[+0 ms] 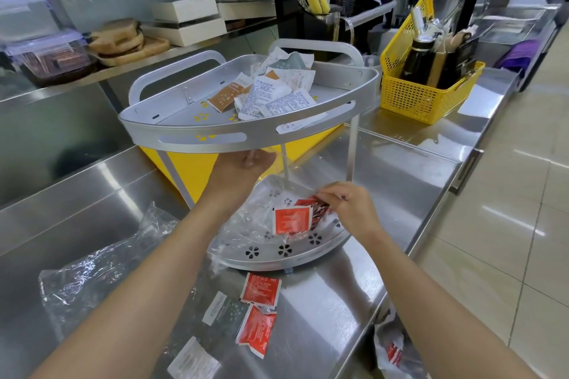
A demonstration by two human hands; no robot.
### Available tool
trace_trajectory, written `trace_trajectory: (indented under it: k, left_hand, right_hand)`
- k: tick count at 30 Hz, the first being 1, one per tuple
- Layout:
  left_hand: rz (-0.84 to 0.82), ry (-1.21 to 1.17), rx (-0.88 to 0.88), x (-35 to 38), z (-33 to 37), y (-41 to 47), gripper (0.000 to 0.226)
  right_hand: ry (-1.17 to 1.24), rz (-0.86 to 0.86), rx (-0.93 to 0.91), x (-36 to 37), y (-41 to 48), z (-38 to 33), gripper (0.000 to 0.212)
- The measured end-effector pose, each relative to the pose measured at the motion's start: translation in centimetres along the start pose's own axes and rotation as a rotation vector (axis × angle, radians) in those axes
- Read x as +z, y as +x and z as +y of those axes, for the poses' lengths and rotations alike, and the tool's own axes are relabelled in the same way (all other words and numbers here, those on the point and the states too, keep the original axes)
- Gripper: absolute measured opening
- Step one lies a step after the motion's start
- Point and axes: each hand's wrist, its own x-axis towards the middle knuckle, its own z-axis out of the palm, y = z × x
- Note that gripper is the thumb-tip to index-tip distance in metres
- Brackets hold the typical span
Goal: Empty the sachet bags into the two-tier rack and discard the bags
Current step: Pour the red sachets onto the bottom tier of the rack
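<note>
A silver two-tier corner rack point(215, 135) stands on the steel counter. Its top tier holds several white and brown sachets point(271, 95). On the bottom tier lies a clear plastic bag point(246, 224) with red sachets point(292, 218) in it. My left hand point(243, 169) reaches under the top tier and grips the bag's upper edge. My right hand point(351, 206) pinches the red sachets at the bag's right side. Two red sachets point(258, 311) and two white ones point(215, 311) lie loose on the counter in front of the rack.
An empty clear bag point(101, 268) lies on the counter at the left. A bag with red sachets point(394, 351) hangs at the counter's front edge. A yellow basket point(425, 92) with bottles stands at the back right, a utensil holder point(317, 3) behind the rack.
</note>
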Motion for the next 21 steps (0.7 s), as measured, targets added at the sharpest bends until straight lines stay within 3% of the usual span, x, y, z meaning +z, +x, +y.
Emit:
trace_trajectory:
  k: [6, 9, 11, 12, 15, 17, 19, 21]
  left_hand:
    - [-0.159, 0.22, -0.159, 0.1, -1.2, -0.1, 0.053]
    - [0.041, 0.271, -0.14, 0.3, -1.8, 0.2, 0.007]
    - [0.135, 0.313, -0.159, 0.2, -2.4, 0.4, 0.004]
    - [0.119, 0.292, -0.161, 0.1, -2.6, 0.3, 0.007]
    - [-0.116, 0.289, -0.145, 0.6, -2.5, -0.4, 0.064]
    - [-0.223, 0.549, -0.108, 1.6, -2.6, -0.3, 0.083]
    - [-0.235, 0.816, -0.084, 3.1, -2.8, -0.4, 0.078]
    - [-0.169, 0.873, -0.101, 3.8, -3.1, -0.4, 0.06]
  right_hand:
    - [-0.02, 0.198, -0.058, -1.9, 2.1, -3.6, 0.01]
    - [-0.097, 0.231, -0.138, -1.6, 2.0, -5.2, 0.009]
    - [-0.221, 0.227, -0.27, -1.2, 1.8, -6.1, 0.01]
    - [-0.301, 0.213, -0.348, -1.0, 1.9, -6.4, 0.011]
    - [-0.499, 0.053, -0.439, -0.3, 2.1, -7.0, 0.015]
    - [-0.565, -0.083, -0.432, 0.7, 2.4, -7.1, 0.018]
    - [-0.575, -0.136, -0.414, 1.0, 2.2, -6.9, 0.02]
    - [-0.51, -0.146, -0.383, 1.1, 2.0, -6.6, 0.018]
